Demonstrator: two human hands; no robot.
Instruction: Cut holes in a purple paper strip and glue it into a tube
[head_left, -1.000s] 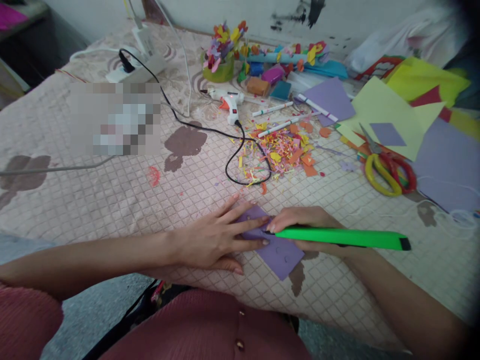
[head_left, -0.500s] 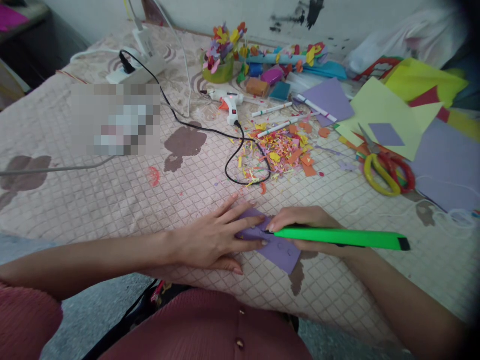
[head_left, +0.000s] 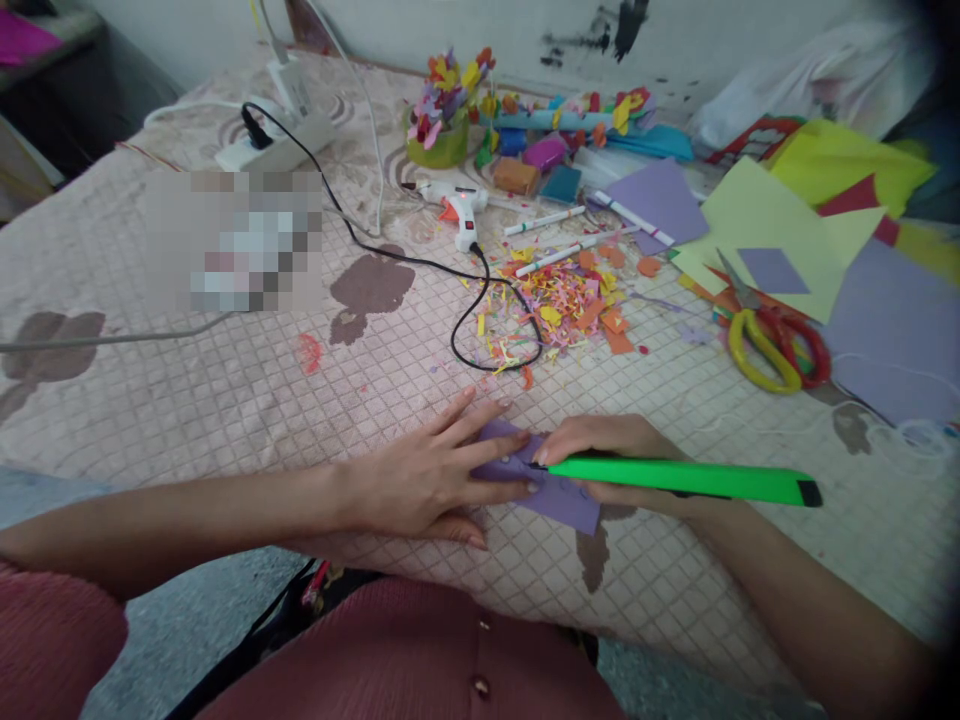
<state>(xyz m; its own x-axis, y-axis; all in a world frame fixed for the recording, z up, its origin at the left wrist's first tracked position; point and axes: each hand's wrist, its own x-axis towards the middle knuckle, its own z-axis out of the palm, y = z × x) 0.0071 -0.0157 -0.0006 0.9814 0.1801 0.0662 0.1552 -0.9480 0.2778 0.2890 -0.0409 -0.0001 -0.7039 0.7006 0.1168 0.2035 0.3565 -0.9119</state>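
Note:
My left hand lies flat with spread fingers on a small purple paper piece, pressing it onto the quilted cloth near the front edge. My right hand is closed around a bright green utility knife. The knife's tip touches the purple piece right by my left fingertips, and its long handle points off to the right. A few small marks show on the paper.
A pile of coloured paper scraps lies beyond my hands, ringed by the black cord of a white glue gun. Yellow and red scissors rest on paper sheets at right. A power strip sits far left.
The purple piece has turned under my hands: its near corner has drawn in toward my fingers. Both hands and the knife stay almost where they were.

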